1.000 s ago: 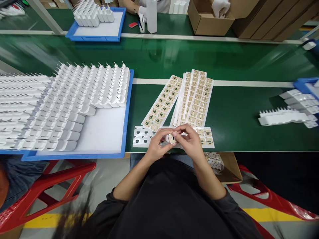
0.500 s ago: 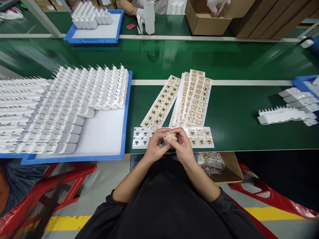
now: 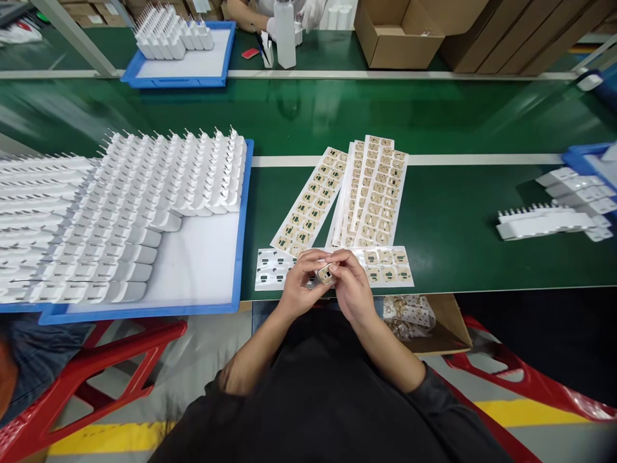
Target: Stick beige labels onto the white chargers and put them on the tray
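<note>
Both hands meet over the near edge of the green table. My left hand (image 3: 301, 286) grips a small white charger (image 3: 326, 274) whose end face, with a tan sticker on it, points up. The fingertips of my right hand (image 3: 353, 286) pinch that same end of the charger. Under the hands lies a sticker sheet (image 3: 390, 267), partly peeled. Several more sticker sheets (image 3: 373, 193) fan out just beyond. A blue tray (image 3: 241, 225) packed with rows of white chargers (image 3: 159, 186) stands to the left.
A short row of white chargers (image 3: 544, 225) lies at the right beside another blue tray (image 3: 585, 161). Across the belt are a blue tray (image 3: 178, 64), a white bottle (image 3: 284, 26), cardboard boxes (image 3: 400, 29) and another person's gloved hands. A cardboard box (image 3: 443, 321) holds peeled backing below the table edge.
My hands have drawn slightly nearer to me and turned the charger; its stickered end face now shows. The person across the belt has taken the gloved hand out of the cardboard box.
</note>
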The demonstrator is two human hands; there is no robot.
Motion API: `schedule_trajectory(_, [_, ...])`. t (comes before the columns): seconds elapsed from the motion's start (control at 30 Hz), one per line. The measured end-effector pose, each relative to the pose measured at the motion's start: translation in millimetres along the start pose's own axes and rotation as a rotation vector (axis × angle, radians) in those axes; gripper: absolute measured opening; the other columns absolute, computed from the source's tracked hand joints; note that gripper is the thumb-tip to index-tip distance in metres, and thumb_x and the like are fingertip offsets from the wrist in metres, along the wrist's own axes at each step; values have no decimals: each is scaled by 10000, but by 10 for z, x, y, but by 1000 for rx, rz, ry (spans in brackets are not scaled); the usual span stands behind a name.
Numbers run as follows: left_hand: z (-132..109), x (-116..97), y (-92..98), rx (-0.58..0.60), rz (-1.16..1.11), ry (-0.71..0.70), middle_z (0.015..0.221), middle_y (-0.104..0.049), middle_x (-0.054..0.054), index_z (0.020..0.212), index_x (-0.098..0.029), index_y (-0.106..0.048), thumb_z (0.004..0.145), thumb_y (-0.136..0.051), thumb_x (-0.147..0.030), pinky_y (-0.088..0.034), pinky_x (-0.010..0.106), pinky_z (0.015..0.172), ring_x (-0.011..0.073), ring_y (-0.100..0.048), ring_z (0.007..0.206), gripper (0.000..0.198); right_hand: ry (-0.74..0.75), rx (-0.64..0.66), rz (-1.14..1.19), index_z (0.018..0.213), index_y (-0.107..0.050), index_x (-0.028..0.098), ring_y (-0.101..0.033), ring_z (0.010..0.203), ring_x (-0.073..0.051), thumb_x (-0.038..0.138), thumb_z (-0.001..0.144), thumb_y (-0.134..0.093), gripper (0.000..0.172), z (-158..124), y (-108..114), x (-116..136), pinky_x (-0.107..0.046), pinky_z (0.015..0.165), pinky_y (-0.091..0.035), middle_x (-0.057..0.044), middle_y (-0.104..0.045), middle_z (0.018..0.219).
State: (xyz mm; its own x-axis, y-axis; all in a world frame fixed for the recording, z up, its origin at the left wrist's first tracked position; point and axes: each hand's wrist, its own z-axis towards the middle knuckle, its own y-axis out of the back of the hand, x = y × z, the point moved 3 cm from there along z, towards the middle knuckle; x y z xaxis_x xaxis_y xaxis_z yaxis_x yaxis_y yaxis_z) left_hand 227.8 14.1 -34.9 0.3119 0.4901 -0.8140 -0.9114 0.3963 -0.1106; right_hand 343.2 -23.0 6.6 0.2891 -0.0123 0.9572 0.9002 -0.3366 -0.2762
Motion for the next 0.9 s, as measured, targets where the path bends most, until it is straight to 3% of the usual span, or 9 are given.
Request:
schedule_trajectory(0.23, [11,-11,15,-37,-74,50,1193,-682,69,1139,-273,-582,867,-786,-231,-582,378,905,223,-661,1199,343,-55,193,1,995,-777,298,-495,751,-156,288,787,-732,213,25,121,-38,-265,570,-447,-12,-512,899])
schedule_trajectory(0.43, [9,-14,2,-17,-174,115,1272,-663,72,1187,-275,-591,856,-793,-180,-587,316,882,209,-670,1216,399,108,324,-129,1211,-721,328,-561,913,-171,326,837,-787,380,32,238,-31,-318,798,-533,-27,-552,1023])
schedule_trajectory(0.5, [12,-17,-2,-15,-165,122,1270,-673,75,1177,-268,-597,844,-800,-159,-591,316,887,212,-673,1220,405,185,304,-226,1212,-705,312,-576,887,-169,331,904,-728,309,42,257,24,-315,776,-534,-28,-570,984])
schedule_trajectory(0.63, [15,-34,-8,-10,-136,132,1244,-698,87,1144,-248,-618,829,-812,-156,-592,349,929,228,-670,1234,381,448,195,-527,1019,-703,258,-596,785,-156,250,965,-650,76,52,252,194,-292,657,-509,-33,-623,913])
schedule_trajectory(0.77, [-3,-20,-5,-26,-133,247,1271,-699,107,1147,-239,-625,840,-805,-213,-599,317,875,240,-668,1242,356,802,140,-823,980,-703,255,-619,815,-171,145,931,-660,128,-9,209,332,-299,636,-525,-61,-632,970])
schedule_trajectory(0.83, [-12,-1,-2,-49,-145,309,1267,-707,119,1143,-226,-614,834,-810,-256,-601,311,850,251,-675,1235,367,900,200,-883,979,-706,258,-636,853,-179,125,918,-667,151,-82,202,365,-302,669,-543,-66,-640,988])
schedule_trajectory(0.9, [-15,17,1,-77,-167,347,1249,-717,119,1136,-221,-604,813,-827,-272,-602,309,839,252,-685,1218,396,851,364,-843,982,-698,248,-664,911,-184,136,927,-663,129,-183,239,361,-306,734,-567,-76,-670,1031])
